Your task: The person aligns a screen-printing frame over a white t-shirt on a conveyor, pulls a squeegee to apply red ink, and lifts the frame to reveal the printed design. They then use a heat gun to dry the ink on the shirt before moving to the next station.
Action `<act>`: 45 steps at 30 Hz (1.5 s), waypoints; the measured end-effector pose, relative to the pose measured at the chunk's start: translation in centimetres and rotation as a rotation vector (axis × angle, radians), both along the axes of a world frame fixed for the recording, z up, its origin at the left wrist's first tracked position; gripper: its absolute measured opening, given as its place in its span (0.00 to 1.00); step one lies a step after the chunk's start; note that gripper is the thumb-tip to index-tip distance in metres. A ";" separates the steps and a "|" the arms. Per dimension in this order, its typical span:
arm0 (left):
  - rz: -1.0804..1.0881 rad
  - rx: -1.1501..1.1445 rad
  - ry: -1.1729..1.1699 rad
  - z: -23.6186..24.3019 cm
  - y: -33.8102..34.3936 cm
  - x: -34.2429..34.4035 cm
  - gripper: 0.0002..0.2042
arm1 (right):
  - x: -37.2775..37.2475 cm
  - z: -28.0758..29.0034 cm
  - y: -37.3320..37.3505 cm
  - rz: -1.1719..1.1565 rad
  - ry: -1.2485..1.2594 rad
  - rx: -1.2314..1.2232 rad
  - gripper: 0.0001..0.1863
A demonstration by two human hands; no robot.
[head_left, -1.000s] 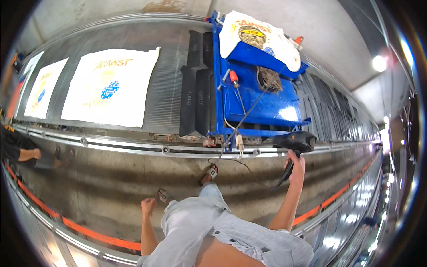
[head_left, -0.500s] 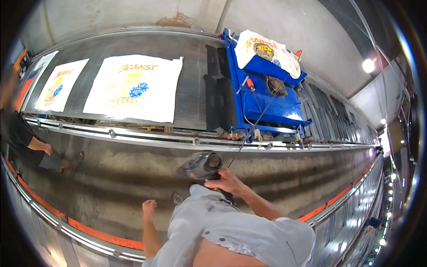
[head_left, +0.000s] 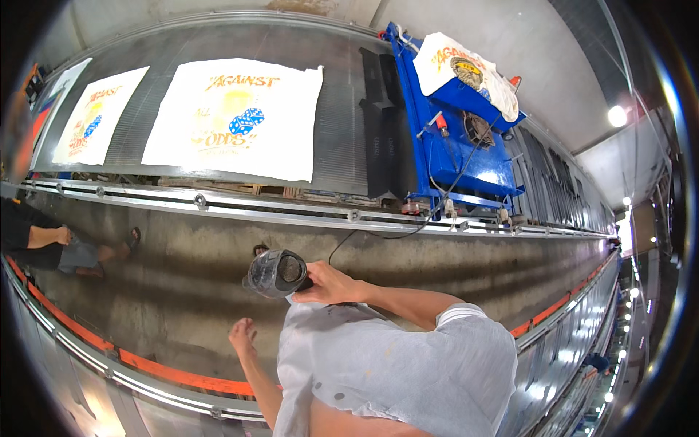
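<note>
Blower (head_left: 275,274) over concrete floor (head_left: 182,291), near grey table (head_left: 341,109).

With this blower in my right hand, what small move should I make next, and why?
Probably raise the blower toward the flat white printed cloth nearest the blue cart: your right hand holds it over the aisle, not the table, and that cloth lies there print side up.

Left of the blue cart (head_left: 495,162), your right hand (head_left: 329,284) grips a dryer (head_left: 277,273), your left hand (head_left: 242,335) hangs loosely curled, and a printed white cloth (head_left: 218,124) lies on a table (head_left: 342,120).
</note>
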State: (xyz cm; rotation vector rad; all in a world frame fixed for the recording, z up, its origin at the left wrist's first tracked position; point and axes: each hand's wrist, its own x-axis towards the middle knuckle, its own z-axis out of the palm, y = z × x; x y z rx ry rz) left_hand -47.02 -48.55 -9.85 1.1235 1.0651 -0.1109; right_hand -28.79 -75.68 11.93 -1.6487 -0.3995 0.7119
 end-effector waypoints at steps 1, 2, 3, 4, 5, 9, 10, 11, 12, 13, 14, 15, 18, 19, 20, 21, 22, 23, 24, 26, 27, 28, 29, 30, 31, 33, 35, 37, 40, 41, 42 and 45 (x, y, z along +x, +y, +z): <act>0.003 0.035 -0.026 0.7 1.5 2.0 0.12 | 1.1 -0.5 1.0 0.005 -0.068 0.021 0.16; 0.013 0.059 -0.062 1.5 3.1 3.9 0.12 | 2.0 -0.9 2.0 0.013 -0.096 -0.013 0.16; 0.026 0.094 -0.093 2.3 4.6 5.9 0.12 | 2.8 -1.3 3.2 -0.002 -0.168 0.007 0.16; 0.041 0.138 -0.149 3.0 6.0 8.3 0.12 | 3.9 -1.6 4.6 -0.015 -0.221 0.028 0.16; 0.050 0.148 -0.171 3.7 7.2 10.5 0.13 | 5.0 -1.7 5.8 -0.027 -0.271 0.048 0.16; 0.052 0.202 -0.301 6.9 11.7 18.0 0.13 | 9.4 -1.1 9.5 0.009 -0.308 -0.125 0.18; 0.037 0.202 -0.351 7.5 12.6 19.9 0.13 | 10.6 -0.9 10.6 -0.006 -0.275 -0.095 0.18; 0.026 0.197 -0.408 8.1 13.4 21.7 0.14 | 11.6 -0.7 11.6 -0.036 -0.264 -0.021 0.19; -0.011 0.171 -0.424 8.5 14.1 23.1 0.16 | 12.3 -0.5 12.5 -0.056 -0.215 0.035 0.19; 0.015 0.094 -0.402 8.7 15.0 24.7 0.17 | 13.0 -0.2 13.3 -0.050 -0.266 0.065 0.18; 0.034 0.007 -0.417 8.8 15.8 26.4 0.18 | 13.7 0.2 13.9 -0.032 -0.291 0.075 0.18; 0.046 -0.085 -0.470 8.9 16.7 28.2 0.19 | 14.5 0.7 14.4 -0.005 -0.305 0.083 0.18; 0.003 -0.302 -0.553 8.2 18.9 33.8 0.20 | 16.4 2.6 15.9 0.041 -0.531 0.198 0.17; 0.013 -0.368 -0.543 7.8 19.5 35.5 0.20 | 17.0 3.3 16.4 0.020 -0.438 0.205 0.17; 0.001 -0.421 -0.556 7.4 19.9 37.3 0.21 | 17.5 4.0 17.0 -0.001 -0.340 0.198 0.17; -0.046 -0.411 -0.530 7.1 20.5 39.0 0.22 | 18.1 4.7 17.8 -0.023 -0.239 0.193 0.17; -0.106 -0.422 -0.539 6.8 20.9 40.4 0.22 | 18.6 5.3 18.1 -0.044 -0.220 0.077 0.16; -0.143 -0.420 -0.524 6.6 21.4 42.1 0.22 | 19.1 5.8 18.8 -0.081 -0.190 0.026 0.16; -0.160 -0.419 -0.480 6.4 21.7 43.5 0.22 | 19.5 6.1 19.5 -0.120 -0.168 -0.016 0.16; -0.217 -0.426 -0.410 6.2 22.0 46.3 0.21 | 20.5 6.2 20.8 -0.210 -0.203 -0.060 0.17; -0.255 -0.436 -0.380 6.2 22.2 47.7 0.20 | 21.0 6.0 21.7 -0.260 -0.256 -0.063 0.17; -0.301 -0.409 -0.386 6.1 22.0 49.0 0.19 | 21.4 5.7 22.0 -0.292 -0.301 -0.071 0.18; -0.347 -0.381 -0.389 6.1 21.7 50.2 0.18 | 21.8 5.3 22.3 -0.309 -0.332 -0.108 0.18; -0.395 -0.328 -0.393 6.1 21.5 51.2 0.17 | 22.0 5.0 22.3 -0.309 -0.356 -0.151 0.18; -0.435 -0.221 -0.432 6.1 21.4 52.2 0.16 | 22.0 4.7 22.5 -0.310 -0.376 -0.192 0.19; -0.524 0.044 -0.549 6.1 20.9 53.4 0.15 | 21.7 4.3 22.5 -0.357 -0.106 -0.233 0.23; -0.620 0.459 -0.592 5.7 20.9 54.6 0.15 | 21.1 3.9 22.4 -0.482 0.062 -0.167 0.29; -0.657 0.871 -0.658 4.8 21.2 55.5 0.14 | 20.4 3.5 22.7 -0.751 0.078 -0.130 0.37; -0.806 1.128 -0.646 3.2 22.1 55.9 0.21 | 20.7 2.6 21.6 -0.771 0.246 -0.251 0.34; -0.848 1.237 -0.607 2.6 22.5 55.8 0.25 | 21.2 2.3 21.0 -0.719 0.288 -0.343 0.33; -0.902 1.349 -0.524 2.3 22.8 55.9 0.29 | 22.0 1.7 20.6 -0.656 0.286 -0.412 0.32; -0.848 1.331 -0.379 1.9 24.0 56.9 0.35 | 26.0 0.3 19.7 -0.557 0.093 -0.371 0.29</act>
